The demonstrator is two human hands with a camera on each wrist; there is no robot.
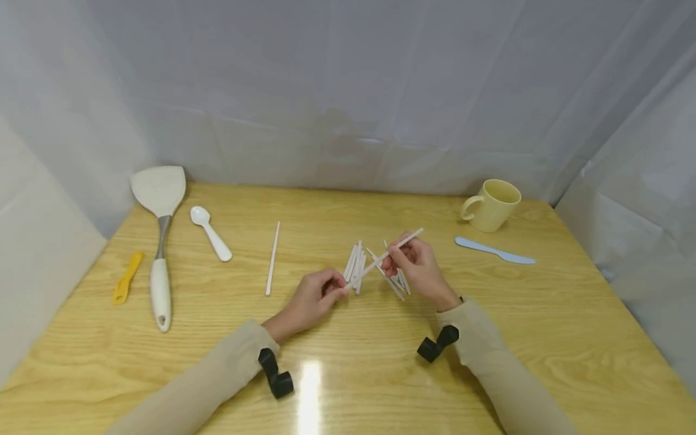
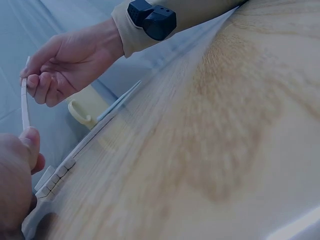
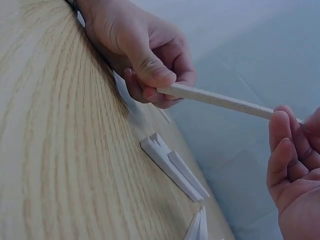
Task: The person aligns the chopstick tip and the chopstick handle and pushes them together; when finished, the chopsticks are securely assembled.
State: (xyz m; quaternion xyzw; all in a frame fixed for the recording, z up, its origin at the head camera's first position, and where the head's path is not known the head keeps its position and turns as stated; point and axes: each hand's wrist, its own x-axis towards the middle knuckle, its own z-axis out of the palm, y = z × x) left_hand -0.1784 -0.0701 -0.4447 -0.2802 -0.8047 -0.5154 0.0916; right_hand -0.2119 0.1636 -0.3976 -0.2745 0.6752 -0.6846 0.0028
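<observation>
Between both hands a pale chopstick (image 1: pixel 373 266) is held slantwise above the table. My left hand (image 1: pixel 312 300) pinches its lower end with thumb and fingers, as the right wrist view also shows on the chopstick (image 3: pixel 220 99). Nearer the upper end, my right hand (image 1: pixel 423 275) grips it, and the tip sticks out past the fingers. Just beyond the left fingers lies a bundle of chopsticks (image 1: pixel 356 261), roughly side by side. A looser, crossed group of chopsticks (image 1: pixel 393 287) lies under the right hand, partly hidden by it.
One lone chopstick (image 1: pixel 273 258) lies left of the bundle. Farther left are a white spoon (image 1: pixel 211 234), a spatula (image 1: pixel 160 284) and a small yellow utensil (image 1: pixel 128 278). At right stand a yellow mug (image 1: pixel 492 208) and, before it, a blue knife (image 1: pixel 495 250). A grey curtain (image 1: pixel 337 96) borders the wooden table.
</observation>
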